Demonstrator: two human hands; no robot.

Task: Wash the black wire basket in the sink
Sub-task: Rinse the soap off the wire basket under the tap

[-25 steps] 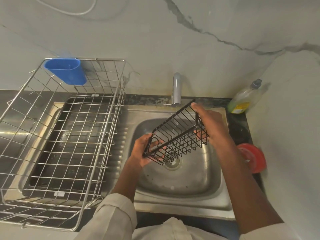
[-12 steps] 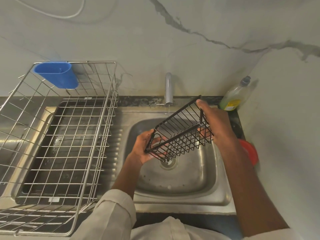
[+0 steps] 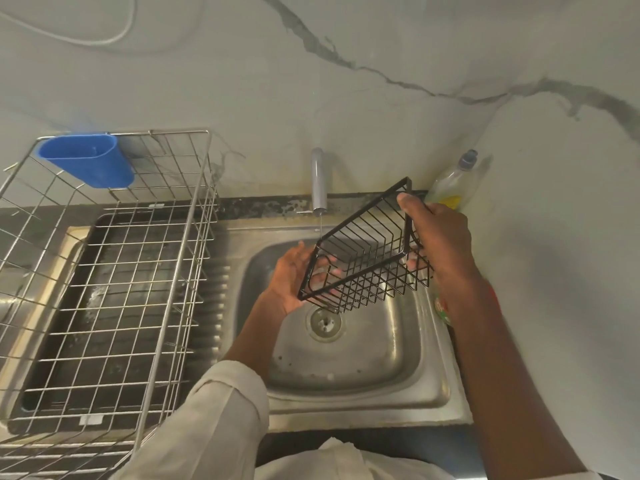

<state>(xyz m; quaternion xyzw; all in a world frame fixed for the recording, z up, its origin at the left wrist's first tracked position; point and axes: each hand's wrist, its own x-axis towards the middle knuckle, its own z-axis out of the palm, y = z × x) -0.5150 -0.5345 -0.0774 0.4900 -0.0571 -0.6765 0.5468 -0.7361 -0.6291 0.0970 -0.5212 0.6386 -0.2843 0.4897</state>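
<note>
Rinsing stage: I judge the wash is in the middle, not finished; a thin stream falls from the tap (image 3: pixel 319 183) onto the upper left corner of the black wire basket (image 3: pixel 363 252), and I see no soap or sponge on it.
Sink (image 3: pixel 346 368): the steel bowl is below the basket, the drain open; the basket is held in the air above it and touches nothing else.
Drying rack (image 3: pixel 104 271): it stands on the table at the left and holds only a blue cup; I think the basket goes there later.
Basket pose: tilted, the right end high and the left end low, the open side turned to me.
Right hand (image 3: pixel 440 237): it grips the high end, thumb on the top rim, fingers curled behind the wires.
Left hand (image 3: pixel 294 275): it holds the low end from below, palm up, fingers curled under the wires.
Still to do: I judge the other sides need water, then shaking off.
</note>
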